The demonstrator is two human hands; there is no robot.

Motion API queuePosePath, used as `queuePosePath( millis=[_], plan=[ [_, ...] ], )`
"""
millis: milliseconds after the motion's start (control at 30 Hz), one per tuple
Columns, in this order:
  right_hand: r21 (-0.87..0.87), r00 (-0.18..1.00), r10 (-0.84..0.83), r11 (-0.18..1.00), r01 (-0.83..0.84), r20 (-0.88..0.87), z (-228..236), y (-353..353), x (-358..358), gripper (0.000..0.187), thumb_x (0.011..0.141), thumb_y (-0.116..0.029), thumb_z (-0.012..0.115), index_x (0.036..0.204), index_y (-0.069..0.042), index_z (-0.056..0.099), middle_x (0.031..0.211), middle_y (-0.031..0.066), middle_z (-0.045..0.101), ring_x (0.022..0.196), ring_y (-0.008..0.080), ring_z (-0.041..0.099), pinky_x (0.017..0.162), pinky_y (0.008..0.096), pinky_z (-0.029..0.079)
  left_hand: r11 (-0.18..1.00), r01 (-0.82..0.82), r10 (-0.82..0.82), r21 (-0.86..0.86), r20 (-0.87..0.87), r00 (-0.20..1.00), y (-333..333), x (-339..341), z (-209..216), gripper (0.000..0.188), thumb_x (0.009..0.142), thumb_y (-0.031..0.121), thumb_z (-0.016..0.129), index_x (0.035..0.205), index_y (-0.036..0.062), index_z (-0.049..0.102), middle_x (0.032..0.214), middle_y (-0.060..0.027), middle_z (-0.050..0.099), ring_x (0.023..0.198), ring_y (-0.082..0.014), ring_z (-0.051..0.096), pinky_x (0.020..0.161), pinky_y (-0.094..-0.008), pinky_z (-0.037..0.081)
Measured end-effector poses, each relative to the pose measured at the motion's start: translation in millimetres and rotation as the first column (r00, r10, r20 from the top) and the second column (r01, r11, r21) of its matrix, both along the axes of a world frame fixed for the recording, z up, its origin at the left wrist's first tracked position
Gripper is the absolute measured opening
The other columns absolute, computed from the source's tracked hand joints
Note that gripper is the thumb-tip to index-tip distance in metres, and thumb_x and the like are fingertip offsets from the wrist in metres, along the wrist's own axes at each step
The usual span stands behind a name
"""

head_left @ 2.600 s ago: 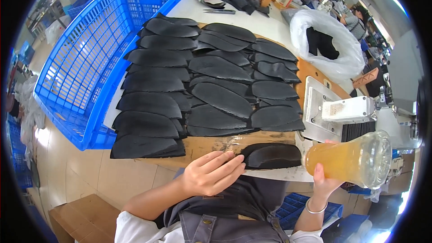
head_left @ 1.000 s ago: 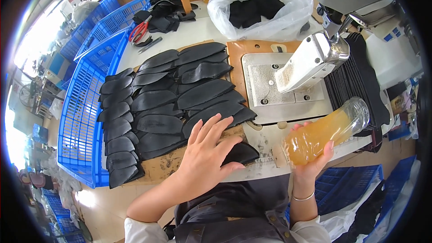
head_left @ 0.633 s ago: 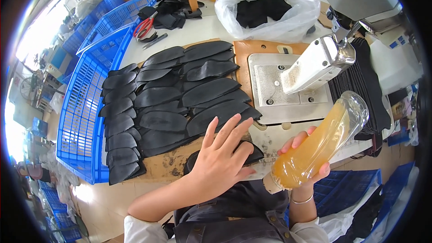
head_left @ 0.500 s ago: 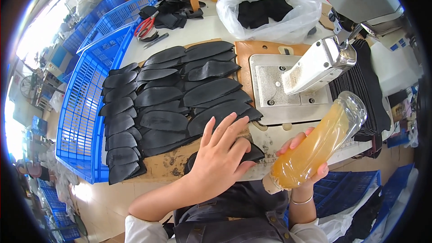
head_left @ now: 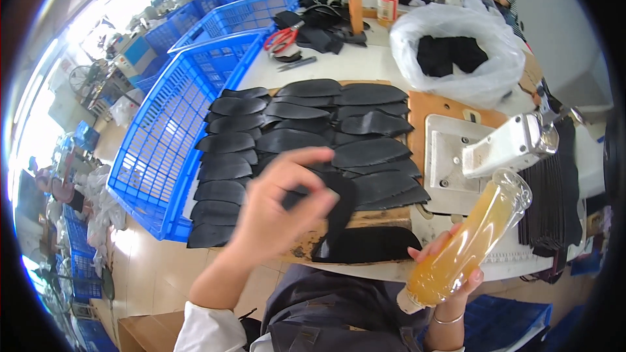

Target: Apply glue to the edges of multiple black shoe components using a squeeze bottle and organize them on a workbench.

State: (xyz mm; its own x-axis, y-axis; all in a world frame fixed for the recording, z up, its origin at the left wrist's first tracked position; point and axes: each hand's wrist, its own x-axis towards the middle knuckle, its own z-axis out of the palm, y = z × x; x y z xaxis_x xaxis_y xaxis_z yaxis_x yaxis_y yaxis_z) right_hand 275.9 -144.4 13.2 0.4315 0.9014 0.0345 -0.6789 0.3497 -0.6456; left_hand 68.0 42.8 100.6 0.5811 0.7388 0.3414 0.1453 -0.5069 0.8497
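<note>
My left hand [head_left: 277, 205], somewhat smeared by motion, pinches a dark curved leather piece [head_left: 342, 207] between thumb and fingers. The piece bends down over the wooden board [head_left: 385, 217]. Just below it, another black piece [head_left: 375, 246] lies flat along the near edge of the board. My right hand [head_left: 466, 280] is wrapped round a clear bottle of amber liquid [head_left: 460, 248], tilted so its narrow pale tip points down toward my lower left. Overlapping rows of black leather pieces [head_left: 297, 143] cover the board beyond my left hand.
Right of the rows stands a white sewing-machine-like post [head_left: 502, 146]. A blue crate [head_left: 163, 150] borders the left side. Toward the back lie red-handled scissors [head_left: 282, 39], black scraps [head_left: 323, 29] and a plastic bag of black pieces [head_left: 456, 45]. A dark stack [head_left: 548, 202] sits far right.
The view has shifted, so the table sits further right in the picture. My left hand has gone from spread fingers over the near piece to pinching a raised piece. The bottle stays in my right hand.
</note>
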Motion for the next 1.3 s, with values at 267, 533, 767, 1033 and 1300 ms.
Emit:
queuePosePath(
  millis=[267,533,767,1033,1300],
  plan=[
    [0.051,1.0,0.015,0.999,-0.016,0.02,-4.1,3.2,-0.5,0.078,0.066,-0.054,0.068,0.122,-0.007,0.041,0.091,0.0176,0.059,0.081,0.0349,0.065,0.086,0.0526,0.051,0.506,-0.495,0.559,0.706,0.168,0.812,91.1,-37.9,47.0,0.011,0.073,0.006,0.069,0.073,0.0048,0.059,0.112,-0.0136,0.061,0.105,-0.0287,0.056,0.091,-0.0385,0.04],
    [-0.022,0.998,-0.054,0.998,0.055,0.042,1.5,4.9,-4.4,0.077,0.067,-0.057,0.066,0.119,-0.006,0.042,0.086,0.0152,0.058,0.077,0.0324,0.065,0.08,0.0504,0.055,0.73,-0.087,0.378,0.678,-0.294,0.878,125.8,37.5,-33.3,0.011,0.071,0.014,0.068,0.072,0.0062,0.061,0.116,-0.0119,0.057,0.116,-0.0306,0.047,0.1,-0.0437,0.033],
    [-0.017,0.999,-0.039,0.999,0.039,0.033,1.1,4.5,0.1,0.078,0.068,-0.059,0.066,0.12,-0.006,0.041,0.086,0.0147,0.058,0.077,0.0318,0.065,0.08,0.0499,0.055,0.721,0.292,0.192,0.629,-0.585,0.788,133.8,28.9,-25.4,0.013,0.069,0.01,0.073,0.075,0.0074,0.062,0.12,-0.0087,0.055,0.118,-0.028,0.046,0.102,-0.0425,0.033],
    [-0.042,0.998,-0.039,0.998,0.041,0.043,1.5,4.8,0.6,0.077,0.069,-0.059,0.065,0.119,-0.006,0.041,0.087,0.0146,0.058,0.078,0.0312,0.065,0.08,0.0483,0.055,0.573,0.337,0.223,0.747,-0.537,0.813,143.2,25.5,-23.7,0.023,0.065,0.017,0.076,0.074,0.0076,0.057,0.112,-0.0074,0.057,0.114,-0.025,0.049,0.099,-0.0411,0.036],
    [-0.031,0.999,-0.021,0.999,0.022,0.029,1.5,5.9,-1.9,0.077,0.07,-0.058,0.065,0.121,-0.006,0.041,0.088,0.0154,0.057,0.077,0.0317,0.065,0.08,0.0484,0.055,0.622,-0.069,0.34,0.78,-0.19,0.921,105.4,-15.8,17.6,0.014,0.073,0.012,0.07,0.08,0.0065,0.059,0.101,-0.01,0.062,0.097,-0.0268,0.058,0.087,-0.0383,0.043]
  ],
)
